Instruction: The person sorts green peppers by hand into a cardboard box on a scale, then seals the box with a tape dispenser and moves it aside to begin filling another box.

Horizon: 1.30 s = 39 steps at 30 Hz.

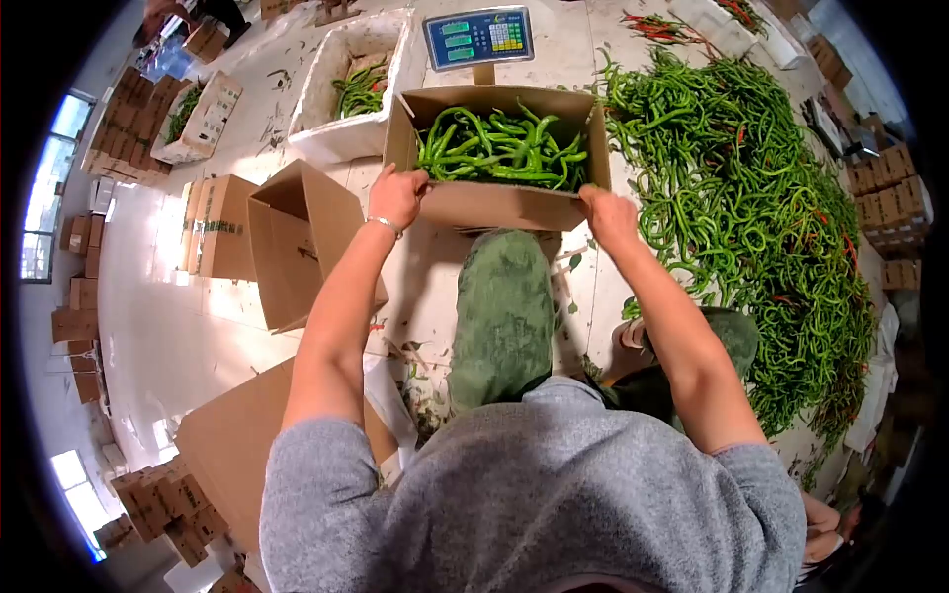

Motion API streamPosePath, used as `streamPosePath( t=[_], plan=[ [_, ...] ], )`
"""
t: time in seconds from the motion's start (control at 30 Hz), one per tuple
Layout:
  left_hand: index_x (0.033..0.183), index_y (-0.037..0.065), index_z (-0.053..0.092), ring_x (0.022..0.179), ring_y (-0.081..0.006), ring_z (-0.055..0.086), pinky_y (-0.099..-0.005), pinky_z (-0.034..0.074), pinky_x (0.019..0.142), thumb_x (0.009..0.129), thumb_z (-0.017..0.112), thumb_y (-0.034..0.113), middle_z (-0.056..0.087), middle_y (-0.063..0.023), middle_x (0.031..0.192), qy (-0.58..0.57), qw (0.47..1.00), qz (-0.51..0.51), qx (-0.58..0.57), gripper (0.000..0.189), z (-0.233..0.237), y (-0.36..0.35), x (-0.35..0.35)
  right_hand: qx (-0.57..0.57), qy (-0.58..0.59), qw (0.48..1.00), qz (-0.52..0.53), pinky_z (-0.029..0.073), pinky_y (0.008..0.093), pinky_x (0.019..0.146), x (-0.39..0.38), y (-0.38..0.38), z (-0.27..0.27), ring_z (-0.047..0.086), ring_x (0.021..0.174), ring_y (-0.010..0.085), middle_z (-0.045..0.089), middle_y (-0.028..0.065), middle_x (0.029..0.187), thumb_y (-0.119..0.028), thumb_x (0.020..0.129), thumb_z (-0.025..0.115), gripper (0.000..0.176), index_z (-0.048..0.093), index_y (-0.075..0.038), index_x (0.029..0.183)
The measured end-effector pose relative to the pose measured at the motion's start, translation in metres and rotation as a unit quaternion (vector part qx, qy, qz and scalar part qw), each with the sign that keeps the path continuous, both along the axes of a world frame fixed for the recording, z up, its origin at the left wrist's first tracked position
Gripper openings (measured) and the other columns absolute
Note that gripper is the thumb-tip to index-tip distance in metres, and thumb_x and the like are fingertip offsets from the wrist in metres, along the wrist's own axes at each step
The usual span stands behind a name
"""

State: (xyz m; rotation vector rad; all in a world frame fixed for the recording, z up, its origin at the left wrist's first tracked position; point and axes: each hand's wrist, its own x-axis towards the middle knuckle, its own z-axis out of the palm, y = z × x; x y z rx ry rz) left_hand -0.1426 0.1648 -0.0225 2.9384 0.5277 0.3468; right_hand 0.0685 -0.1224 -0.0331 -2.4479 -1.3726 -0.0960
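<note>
An open cardboard box (504, 205) holding long green peppers (499, 146) stands in front of me, just below a digital scale display (478, 38). My left hand (398, 196) grips the box's near left corner, fingers curled over the edge; a bracelet circles that wrist. At the near right corner, my right hand (610, 214) is closed on the edge of the same box. The parts of the fingers inside the box are hidden.
A large heap of green peppers (751, 188) covers the floor at right. White foam box (341, 138) and empty cardboard box (287, 247) stand at left. Flat cardboard (232, 435) lies lower left. Part of another person (822, 529) shows at bottom right.
</note>
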Motion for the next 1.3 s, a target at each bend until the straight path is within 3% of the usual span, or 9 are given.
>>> streamPosePath(
  t=[0.1, 0.17, 0.23, 0.4, 0.6, 0.9, 1.03, 1.1, 1.3],
  plan=[
    [0.081, 0.011, 0.065, 0.078, -0.0331, 0.059, -0.0400, 0.047, 0.082, 0.080, 0.061, 0.023, 0.064, -0.0131, 0.082, 0.168, 0.983, 0.036, -0.067, 0.013, 0.035, 0.010, 0.012, -0.067, 0.006, 0.998, 0.008, 0.047, 0.0443, 0.059, 0.016, 0.018, 0.022, 0.060, 0.066, 0.0345, 0.061, 0.0153, 0.068, -0.022, 0.080, 0.055, 0.013, 0.063, -0.011, 0.077],
    [0.101, 0.012, 0.067, 0.083, -0.0236, 0.064, -0.0335, 0.048, 0.075, 0.084, 0.059, 0.022, 0.067, -0.0089, 0.092, 0.075, 0.967, -0.020, -0.242, 0.021, 0.029, 0.042, 0.015, -0.102, -0.013, 0.995, 0.018, 0.048, 0.0434, 0.061, 0.016, 0.012, 0.021, 0.061, 0.070, 0.0348, 0.062, 0.0153, 0.075, -0.023, 0.082, 0.054, 0.014, 0.061, -0.011, 0.084],
    [0.099, 0.010, 0.066, 0.082, -0.0210, 0.063, -0.0325, 0.048, 0.076, 0.084, 0.059, 0.019, 0.067, -0.0074, 0.090, -0.043, 0.969, 0.062, -0.236, 0.020, 0.061, 0.035, 0.025, -0.071, 0.024, 0.997, 0.017, 0.048, 0.0428, 0.064, 0.008, 0.001, 0.015, 0.061, 0.076, 0.0348, 0.063, 0.0145, 0.087, -0.021, 0.082, 0.056, 0.016, 0.060, -0.011, 0.093],
    [0.109, 0.012, 0.062, 0.097, -0.0259, 0.060, -0.0352, 0.047, 0.083, 0.078, 0.063, 0.018, 0.063, -0.0096, 0.105, 0.136, 0.969, -0.074, -0.193, 0.031, 0.012, 0.053, 0.080, 0.006, 0.093, 0.992, 0.082, 0.048, 0.0411, 0.075, -0.009, -0.025, 0.038, 0.058, 0.092, 0.0346, 0.055, 0.0106, 0.118, -0.012, 0.080, 0.062, 0.038, 0.054, -0.011, 0.117],
    [0.123, 0.017, 0.055, 0.109, -0.0303, 0.055, -0.0387, 0.045, 0.091, 0.071, 0.070, 0.020, 0.056, -0.0144, 0.121, 0.410, 0.908, -0.032, -0.080, 0.054, -0.013, 0.001, 0.125, 0.050, 0.153, 0.985, 0.063, 0.049, 0.0349, 0.066, 0.014, -0.082, 0.077, 0.061, 0.077, 0.0305, 0.065, 0.0121, 0.091, -0.020, 0.080, 0.066, 0.025, 0.063, -0.005, 0.100],
    [0.100, 0.010, 0.061, 0.101, -0.0321, 0.057, -0.0446, 0.048, 0.081, 0.082, 0.049, 0.015, 0.059, -0.0141, 0.109, 0.013, 0.996, 0.084, -0.011, 0.022, 0.062, -0.045, 0.181, 0.104, 0.211, 0.946, -0.223, 0.048, 0.0303, 0.064, 0.060, -0.165, 0.048, 0.063, 0.069, 0.0163, 0.067, 0.0112, 0.083, -0.018, 0.086, 0.059, 0.022, 0.064, 0.000, 0.097],
    [0.117, 0.013, 0.054, 0.118, -0.0266, 0.045, -0.0467, 0.046, 0.086, 0.086, 0.050, 0.019, 0.051, -0.0116, 0.124, 0.180, 0.963, 0.190, -0.066, 0.032, -0.026, -0.046, 0.165, 0.007, 0.188, 0.966, -0.177, 0.047, 0.0300, 0.065, 0.077, -0.178, 0.023, 0.062, 0.070, 0.0179, 0.065, 0.0122, 0.080, -0.017, 0.084, 0.060, 0.022, 0.063, 0.001, 0.098],
    [0.122, 0.013, 0.050, 0.113, -0.0289, 0.050, -0.0442, 0.046, 0.087, 0.085, 0.050, 0.013, 0.051, -0.0123, 0.124, 0.195, 0.965, 0.134, -0.118, 0.037, 0.007, -0.051, 0.145, 0.010, 0.239, 0.955, -0.174, 0.047, 0.0295, 0.064, 0.069, -0.180, 0.027, 0.061, 0.068, 0.0168, 0.065, 0.0109, 0.078, -0.016, 0.084, 0.060, 0.020, 0.063, 0.002, 0.095],
    [0.091, 0.014, 0.065, 0.083, -0.0331, 0.061, -0.0407, 0.049, 0.073, 0.080, 0.050, 0.020, 0.065, -0.0138, 0.087, -0.278, 0.895, 0.300, -0.174, 0.019, 0.059, -0.003, 0.019, 0.080, 0.309, 0.912, -0.259, 0.048, 0.0281, 0.063, 0.085, -0.221, 0.019, 0.061, 0.069, 0.0134, 0.065, 0.0068, 0.083, -0.019, 0.086, 0.060, 0.026, 0.062, 0.003, 0.101]
  ],
)
